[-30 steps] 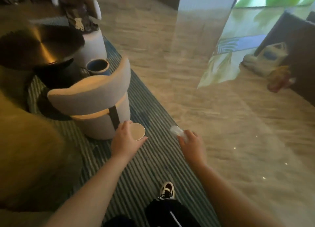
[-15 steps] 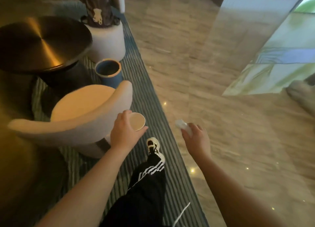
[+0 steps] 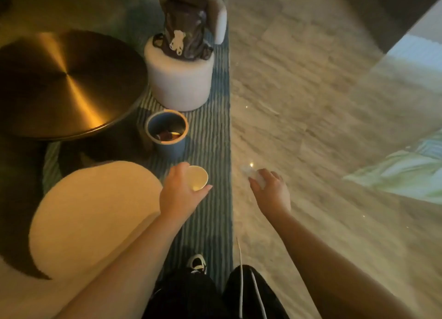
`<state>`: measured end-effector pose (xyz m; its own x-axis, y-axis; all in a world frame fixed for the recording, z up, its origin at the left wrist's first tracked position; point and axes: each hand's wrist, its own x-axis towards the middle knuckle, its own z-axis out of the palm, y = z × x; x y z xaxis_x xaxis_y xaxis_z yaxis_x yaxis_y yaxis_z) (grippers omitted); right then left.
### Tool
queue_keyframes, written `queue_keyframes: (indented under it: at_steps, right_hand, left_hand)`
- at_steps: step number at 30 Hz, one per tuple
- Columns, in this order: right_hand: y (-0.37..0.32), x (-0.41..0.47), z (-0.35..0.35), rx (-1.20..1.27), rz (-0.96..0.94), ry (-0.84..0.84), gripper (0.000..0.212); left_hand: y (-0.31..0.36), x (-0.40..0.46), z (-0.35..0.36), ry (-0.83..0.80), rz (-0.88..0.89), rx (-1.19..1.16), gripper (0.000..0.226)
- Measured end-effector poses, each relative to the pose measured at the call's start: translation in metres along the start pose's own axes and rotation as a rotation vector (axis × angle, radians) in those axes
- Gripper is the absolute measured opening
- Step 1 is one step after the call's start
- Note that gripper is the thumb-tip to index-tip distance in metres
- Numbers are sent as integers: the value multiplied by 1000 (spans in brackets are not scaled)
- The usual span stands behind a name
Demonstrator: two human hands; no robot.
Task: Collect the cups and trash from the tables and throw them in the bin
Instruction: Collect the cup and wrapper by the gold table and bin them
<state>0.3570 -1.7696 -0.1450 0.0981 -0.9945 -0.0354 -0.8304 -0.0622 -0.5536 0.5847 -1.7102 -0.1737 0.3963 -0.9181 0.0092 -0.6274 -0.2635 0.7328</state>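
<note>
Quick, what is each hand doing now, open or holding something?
Left hand: holds the paper cup.
Right hand: holds a small crumpled piece of clear trash; exactly what it is cannot be told.

I see the bin (image 3: 166,133) on the rug (image 3: 210,98), between the round desk (image 3: 64,84) to its left and the stool (image 3: 179,84) behind it, with what may be trash inside, and the cup (image 3: 197,178) just in front.

Pale paper cup (image 3: 197,177) upright (mouth up) near blue bin (image 3: 167,133); crumpled trash (image 3: 254,175) blurred.
</note>
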Motion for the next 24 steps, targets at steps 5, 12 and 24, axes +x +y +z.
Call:
queue_keyframes:
  at_steps: [5,12,24]
  right_hand:
    - [-12,132,15,31,-79,-96,30]
    - [-31,365,53,62,-247,-344,27]
    - [-106,608,133,-178,-731,-725,26]
  left_hand:
    - [1,79,16,165,-145,25,69]
    - [-9,221,77,373,-454,-25,70]
    - [19,387,127,565,-869,2,74]
